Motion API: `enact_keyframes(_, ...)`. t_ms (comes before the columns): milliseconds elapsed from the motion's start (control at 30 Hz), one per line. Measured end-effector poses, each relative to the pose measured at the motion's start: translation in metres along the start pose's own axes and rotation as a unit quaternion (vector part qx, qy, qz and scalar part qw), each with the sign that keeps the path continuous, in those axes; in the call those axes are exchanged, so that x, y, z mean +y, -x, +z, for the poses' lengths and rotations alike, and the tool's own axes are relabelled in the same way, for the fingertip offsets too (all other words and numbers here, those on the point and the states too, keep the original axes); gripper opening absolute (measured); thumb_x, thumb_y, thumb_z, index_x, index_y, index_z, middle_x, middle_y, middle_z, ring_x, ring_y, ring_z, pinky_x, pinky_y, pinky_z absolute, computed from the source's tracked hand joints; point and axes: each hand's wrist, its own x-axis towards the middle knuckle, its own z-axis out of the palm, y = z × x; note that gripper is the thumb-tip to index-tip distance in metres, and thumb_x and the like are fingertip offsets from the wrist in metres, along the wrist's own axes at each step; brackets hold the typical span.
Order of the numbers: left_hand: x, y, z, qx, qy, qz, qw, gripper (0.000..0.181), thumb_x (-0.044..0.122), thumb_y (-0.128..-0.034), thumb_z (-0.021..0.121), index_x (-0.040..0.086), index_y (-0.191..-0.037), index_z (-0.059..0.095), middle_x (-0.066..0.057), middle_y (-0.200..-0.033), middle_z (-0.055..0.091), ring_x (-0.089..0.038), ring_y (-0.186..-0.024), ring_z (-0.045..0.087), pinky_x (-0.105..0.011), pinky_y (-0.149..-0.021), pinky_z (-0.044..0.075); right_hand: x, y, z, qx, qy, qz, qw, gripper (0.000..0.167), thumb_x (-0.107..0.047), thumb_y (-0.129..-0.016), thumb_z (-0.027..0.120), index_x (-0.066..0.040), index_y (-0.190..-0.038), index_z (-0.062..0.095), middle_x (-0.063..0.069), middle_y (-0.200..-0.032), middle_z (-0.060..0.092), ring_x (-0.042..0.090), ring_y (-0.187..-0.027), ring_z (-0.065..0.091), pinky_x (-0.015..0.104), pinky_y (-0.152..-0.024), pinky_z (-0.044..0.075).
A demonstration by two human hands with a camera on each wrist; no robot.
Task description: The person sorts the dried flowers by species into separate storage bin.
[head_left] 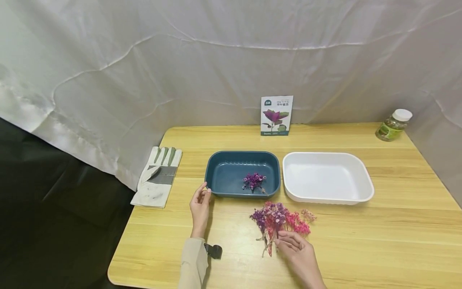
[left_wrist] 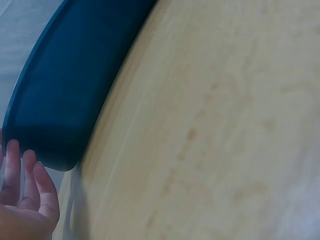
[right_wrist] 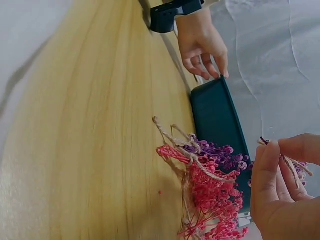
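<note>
A glove (head_left: 149, 196) is lying left of your left hand (head_left: 199, 209), which is pinching the blue tray (head_left: 225, 176) at its near-left rim — the table (head_left: 231, 228) is lying open beside that hand. Your right hand (head_left: 297, 252) is grasping a purple sprig (head_left: 280, 214) beside pink flowers (head_left: 298, 224); a white tray (head_left: 325, 176) is sitting ahead — room is opening rightward.

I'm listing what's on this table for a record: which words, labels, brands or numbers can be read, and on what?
"平叶紫苏": top right of the white packet with the plant picture.
Small lettering above those characters, on the same packet: too blurred to read surely.
Round-topped green logo on the packet: its characters are too small.
Pale line along the packet's bottom band: too blurred to quote.
Green label on the jar: unreadable.
</note>
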Motion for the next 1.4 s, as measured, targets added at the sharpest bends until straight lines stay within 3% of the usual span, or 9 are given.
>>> enact_keyframes(300,0.000,0.000,0.000,0.002,0.000,-0.002,1.0000,0.036,0.002,-0.0935,0.061,-0.011,-0.127,0.057,0.010,-0.081,0.058,-0.003,-0.074,0.056,-0.013,-0.071,0.049,-0.009,-0.006,0.001,-0.008,0.010,-0.022,0.9997,0.034,-0.009,-0.085,0.072,0.002,-0.116,0.062,0.017,-0.113,0.069,0.001,-0.091,0.065,0.015,-0.084,0.051)
enact_keyframes(567,0.002,0.001,-0.001,0.004,-0.002,-0.005,1.0000,0.035,0.002,-0.0935,0.061,-0.010,-0.127,0.058,0.010,-0.081,0.058,-0.005,-0.074,0.057,-0.014,-0.071,0.049,-0.026,-0.027,0.005,-0.005,0.022,-0.055,0.9982,0.033,-0.008,-0.086,0.072,0.001,-0.116,0.064,0.018,-0.114,0.069,0.000,-0.092,0.065,0.014,-0.085,0.051)
enact_keyframes(800,0.003,0.001,-0.002,0.000,-0.009,-0.007,0.9999,0.035,0.004,-0.0944,0.061,-0.009,-0.127,0.057,0.008,-0.083,0.058,-0.006,-0.076,0.058,-0.016,-0.073,0.050,-0.044,-0.046,0.007,-0.019,0.054,-0.109,0.9924,0.032,-0.012,-0.089,0.070,-0.001,-0.118,0.065,0.018,-0.116,0.070,-0.005,-0.092,0.063,0.013,-0.087,0.050)
enact_keyframes(967,-0.002,-0.001,-0.002,0.001,-0.013,-0.004,0.9999,0.035,0.005,-0.0942,0.061,-0.008,-0.127,0.058,0.008,-0.083,0.058,-0.007,-0.076,0.059,-0.017,-0.073,0.051,-0.054,-0.061,0.009,-0.028,0.063,-0.145,0.9871,0.031,-0.009,-0.089,0.069,-0.001,-0.119,0.067,0.020,-0.111,0.071,0.003,-0.091,0.069,0.020,-0.080,0.056)
enact_keyframes(1133,-0.003,-0.001,-0.002,0.002,-0.010,-0.005,0.9999,0.035,0.004,-0.0940,0.062,-0.007,-0.127,0.059,0.009,-0.082,0.058,-0.007,-0.075,0.058,-0.017,-0.073,0.050,-0.061,-0.073,0.011,-0.033,0.080,-0.146,0.9855,0.033,-0.011,-0.090,0.069,-0.001,-0.121,0.066,0.018,-0.114,0.070,-0.004,-0.091,0.066,0.015,-0.083,0.053)
enact_keyframes(1400,0.001,0.000,-0.001,0.000,-0.012,-0.004,0.9999,0.035,0.003,-0.0939,0.061,-0.010,-0.127,0.057,0.010,-0.081,0.058,-0.006,-0.074,0.058,-0.016,-0.072,0.050,-0.069,-0.079,0.012,-0.048,0.063,-0.136,0.9875,0.036,-0.013,-0.091,0.068,-0.001,-0.124,0.063,0.021,-0.119,0.067,-0.004,-0.092,0.065,0.014,-0.084,0.052)
